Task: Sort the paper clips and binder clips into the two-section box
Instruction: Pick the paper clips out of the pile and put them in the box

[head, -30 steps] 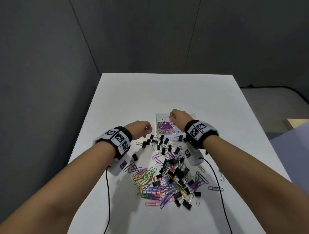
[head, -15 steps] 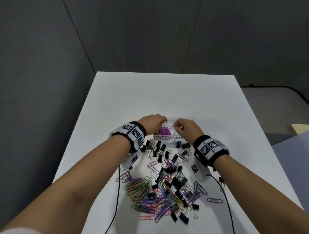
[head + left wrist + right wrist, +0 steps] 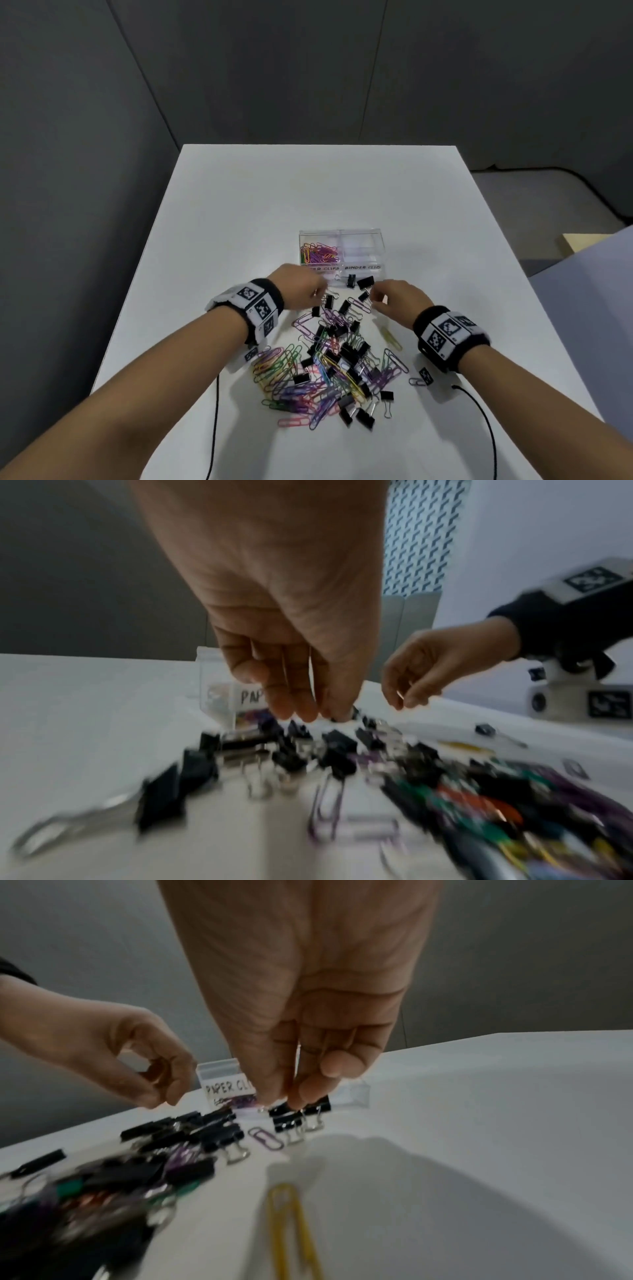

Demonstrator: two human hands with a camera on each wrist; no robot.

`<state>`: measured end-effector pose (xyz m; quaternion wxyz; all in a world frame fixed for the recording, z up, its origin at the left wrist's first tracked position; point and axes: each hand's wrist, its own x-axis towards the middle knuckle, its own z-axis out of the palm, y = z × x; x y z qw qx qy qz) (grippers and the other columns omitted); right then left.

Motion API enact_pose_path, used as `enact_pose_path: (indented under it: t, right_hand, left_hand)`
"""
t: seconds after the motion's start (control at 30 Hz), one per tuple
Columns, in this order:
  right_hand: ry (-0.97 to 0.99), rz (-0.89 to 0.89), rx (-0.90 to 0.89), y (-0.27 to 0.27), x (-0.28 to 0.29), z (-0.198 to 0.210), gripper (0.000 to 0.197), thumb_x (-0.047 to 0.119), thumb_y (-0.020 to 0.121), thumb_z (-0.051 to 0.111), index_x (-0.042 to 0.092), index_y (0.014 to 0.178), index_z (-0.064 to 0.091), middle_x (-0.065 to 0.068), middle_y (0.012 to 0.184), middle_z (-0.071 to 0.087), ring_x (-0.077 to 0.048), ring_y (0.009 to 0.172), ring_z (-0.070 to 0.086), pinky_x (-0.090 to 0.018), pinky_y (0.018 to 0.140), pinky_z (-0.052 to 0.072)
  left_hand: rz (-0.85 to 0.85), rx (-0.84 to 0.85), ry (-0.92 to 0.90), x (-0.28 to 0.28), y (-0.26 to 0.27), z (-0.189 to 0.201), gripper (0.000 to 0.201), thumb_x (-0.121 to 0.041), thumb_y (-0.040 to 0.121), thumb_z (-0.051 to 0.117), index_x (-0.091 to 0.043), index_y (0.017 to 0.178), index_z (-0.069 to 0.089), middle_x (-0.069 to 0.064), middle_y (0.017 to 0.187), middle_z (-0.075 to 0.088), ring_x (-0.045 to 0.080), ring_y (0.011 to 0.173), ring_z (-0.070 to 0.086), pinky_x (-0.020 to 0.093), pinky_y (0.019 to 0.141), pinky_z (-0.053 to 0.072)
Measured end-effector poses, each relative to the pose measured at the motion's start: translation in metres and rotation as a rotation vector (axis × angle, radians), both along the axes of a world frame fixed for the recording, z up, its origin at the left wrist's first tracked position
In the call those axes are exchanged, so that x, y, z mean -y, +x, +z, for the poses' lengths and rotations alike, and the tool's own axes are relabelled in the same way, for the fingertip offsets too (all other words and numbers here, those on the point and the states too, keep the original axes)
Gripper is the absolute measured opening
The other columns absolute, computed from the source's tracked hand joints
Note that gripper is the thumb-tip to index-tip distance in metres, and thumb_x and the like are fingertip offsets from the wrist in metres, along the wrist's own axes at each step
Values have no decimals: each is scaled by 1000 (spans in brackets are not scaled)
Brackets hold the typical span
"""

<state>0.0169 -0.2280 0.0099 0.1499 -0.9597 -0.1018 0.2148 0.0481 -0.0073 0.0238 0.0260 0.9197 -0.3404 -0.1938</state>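
Note:
The clear two-section box (image 3: 342, 233) stands mid-table; its left section holds coloured paper clips (image 3: 318, 253), and the section labelled binder clips looks bare. A mixed pile of paper clips and black binder clips (image 3: 329, 363) lies in front of it. My left hand (image 3: 318, 293) hangs over the pile's far edge with fingertips bunched; blur hides whether it pinches anything (image 3: 318, 715). My right hand (image 3: 375, 296) is curled, thumb and forefinger pinching a small binder clip (image 3: 279, 1110) just before the box (image 3: 219, 1069).
A yellow paper clip (image 3: 390, 337) lies alone under my right wrist, and two more binder clips (image 3: 358, 281) sit against the box front. Black cables (image 3: 214, 428) trail off both wrists toward the near table edge. Grey walls stand close behind and on the left.
Both hands have drawn back from over the box's paper clip section and dropped to the binder clips at the pile's far edge. The camera has tilted, so the box now shows fully.

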Motion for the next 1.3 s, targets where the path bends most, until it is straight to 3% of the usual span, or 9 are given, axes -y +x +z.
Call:
enact_pose_path:
  t: [0.13, 0.3, 0.47, 0.6, 0.8, 0.93, 1.07, 1.3]
  right_hand:
    - [-36, 83, 79, -14, -13, -10, 31, 26, 96, 46, 15, 124, 54, -3, 130, 51, -20, 109, 57, -30, 86, 49]
    - [-110, 78, 151, -24, -34, -31, 26, 16, 94, 45, 7, 114, 58, -10, 123, 51, -27, 111, 49, -36, 85, 48]
    - [-132, 43, 178, -25, -44, -39, 20, 10, 93, 48, 4, 109, 58, -13, 117, 52, -29, 109, 48, -36, 84, 46]
    - [-109, 12, 161, -22, -41, -41, 21, 5, 92, 47, 6, 109, 59, -11, 118, 50, -28, 107, 49, -35, 82, 48]
    - [-108, -24, 129, -21, -28, -41, 17, 12, 93, 48, 6, 105, 57, -11, 115, 53, -29, 101, 54, -35, 81, 47]
    - [-101, -42, 121, -19, -25, -42, 15, 10, 91, 50, 7, 106, 53, -11, 114, 54, -29, 100, 55, -34, 82, 46]
    - [-131, -40, 113, -19, -25, -43, 18, 9, 92, 48, 6, 108, 57, -12, 117, 51, -31, 103, 54, -37, 81, 47]
    - [-143, -84, 115, -25, -24, -44, 19, 14, 96, 44, 8, 107, 58, -11, 115, 53, -29, 103, 54, -38, 82, 50]
  left_hand:
    - [-2, -112, 7, -12, -27, -17, 43, -31, 89, 58, -17, 129, 49, 3, 125, 52, 19, 107, 56, 28, 84, 46]
    - [93, -84, -70, -16, -47, -35, 59, -25, 87, 62, -18, 140, 36, 7, 134, 43, 23, 118, 48, 32, 99, 43]
    - [222, 30, -100, -12, -57, -42, 46, -25, 92, 55, -15, 135, 41, 9, 128, 50, 25, 115, 50, 33, 96, 43]
    - [233, 49, -113, -11, -59, -42, 39, -16, 93, 52, -12, 131, 43, 10, 126, 54, 26, 112, 53, 34, 92, 46]
    - [357, -60, -252, -18, -58, -44, 36, -14, 91, 56, -13, 127, 48, 6, 126, 52, 21, 113, 51, 27, 96, 40]
    - [370, -68, -232, -29, -60, -49, 34, -23, 91, 56, -12, 123, 51, 6, 124, 49, 20, 110, 50, 25, 92, 40]
    - [318, -75, -150, -37, -61, -48, 42, -35, 89, 58, -16, 126, 52, 5, 124, 49, 21, 112, 49, 30, 90, 43]
    - [315, -86, -133, -32, -60, -45, 30, -27, 88, 60, -13, 115, 57, 6, 119, 53, 22, 110, 51, 30, 88, 43]
